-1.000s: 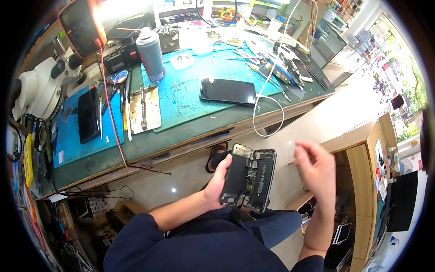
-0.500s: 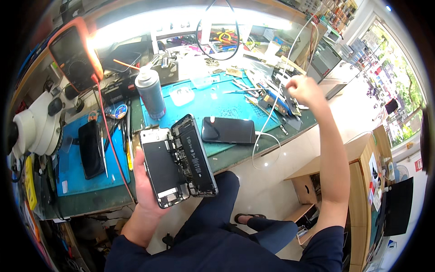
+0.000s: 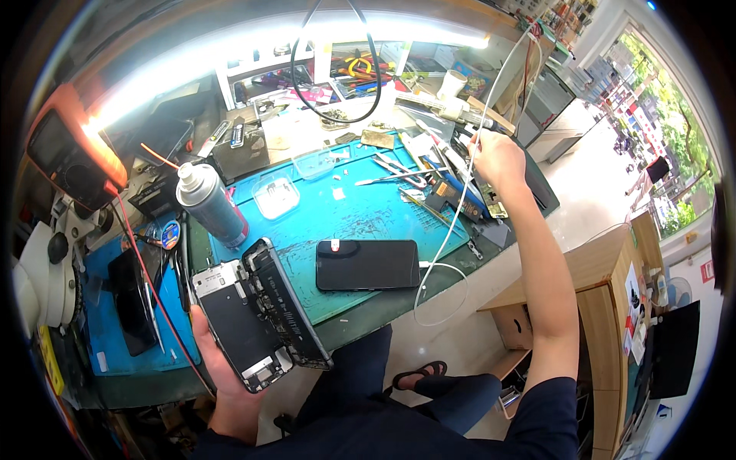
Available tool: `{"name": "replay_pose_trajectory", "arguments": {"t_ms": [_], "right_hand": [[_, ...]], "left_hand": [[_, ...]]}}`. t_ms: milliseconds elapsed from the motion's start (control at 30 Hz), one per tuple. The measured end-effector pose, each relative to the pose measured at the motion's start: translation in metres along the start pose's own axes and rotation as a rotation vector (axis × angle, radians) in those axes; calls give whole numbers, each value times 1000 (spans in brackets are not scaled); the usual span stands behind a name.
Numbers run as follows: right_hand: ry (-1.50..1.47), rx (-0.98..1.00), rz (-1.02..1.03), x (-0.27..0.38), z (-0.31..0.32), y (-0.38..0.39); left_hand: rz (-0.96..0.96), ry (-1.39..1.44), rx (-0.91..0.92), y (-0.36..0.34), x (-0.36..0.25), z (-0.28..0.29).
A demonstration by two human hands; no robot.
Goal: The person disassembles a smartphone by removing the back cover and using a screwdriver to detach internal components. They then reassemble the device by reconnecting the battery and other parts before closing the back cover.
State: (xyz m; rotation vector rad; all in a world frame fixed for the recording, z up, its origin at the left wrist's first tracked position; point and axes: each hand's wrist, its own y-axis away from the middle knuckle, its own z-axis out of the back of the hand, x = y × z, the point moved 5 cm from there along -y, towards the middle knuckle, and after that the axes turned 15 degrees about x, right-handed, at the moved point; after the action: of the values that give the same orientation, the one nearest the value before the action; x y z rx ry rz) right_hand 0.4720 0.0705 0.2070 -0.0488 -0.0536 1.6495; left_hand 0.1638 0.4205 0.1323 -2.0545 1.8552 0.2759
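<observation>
An opened smartphone [image 3: 236, 326] rests in my left hand [image 3: 221, 366], held above the near edge of the bench. Its two halves stand apart like a book, showing a dark battery, metal plates and circuit parts. My left fingers wrap its lower left side. My right hand [image 3: 502, 162] reaches to the pile of tools [image 3: 452, 180] at the right of the bench. Its fingers are curled closed among them, and whatever they hold is hidden. Between the hands, a black phone [image 3: 368, 266] lies face up on the blue mat [image 3: 264, 230], with a white cable [image 3: 418, 308] at its right end.
A spray can [image 3: 211, 205] stands left of small clear plastic trays [image 3: 276, 198]. At far left are an orange multimeter [image 3: 73, 149], a white microscope [image 3: 34, 268] and another dark phone [image 3: 130, 303]. A black cable loop [image 3: 379, 69] hangs over the back. A wooden cabinet [image 3: 594, 307] stands right.
The whole view has shifted, putting the bench things lower and further left. My right hand has come down closer to the tools. The opened phone's halves now look more folded together.
</observation>
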Motion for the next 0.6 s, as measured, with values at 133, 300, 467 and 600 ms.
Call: {"name": "replay_pose_trajectory", "arguments": {"t_ms": [133,300,467,600], "right_hand": [[-169,160,89,0,-1,1],[-198,274,117,-1,-23,-2],[-243,102,-4,-44,8,-9],[-152,116,-103,-110,-2,-5]], "left_hand": [[2,1,16,0,1,2],[-21,-2,4,1,0,11],[-62,-60,55,2,-4,8],[-54,-100,37,2,-1,7]]}}
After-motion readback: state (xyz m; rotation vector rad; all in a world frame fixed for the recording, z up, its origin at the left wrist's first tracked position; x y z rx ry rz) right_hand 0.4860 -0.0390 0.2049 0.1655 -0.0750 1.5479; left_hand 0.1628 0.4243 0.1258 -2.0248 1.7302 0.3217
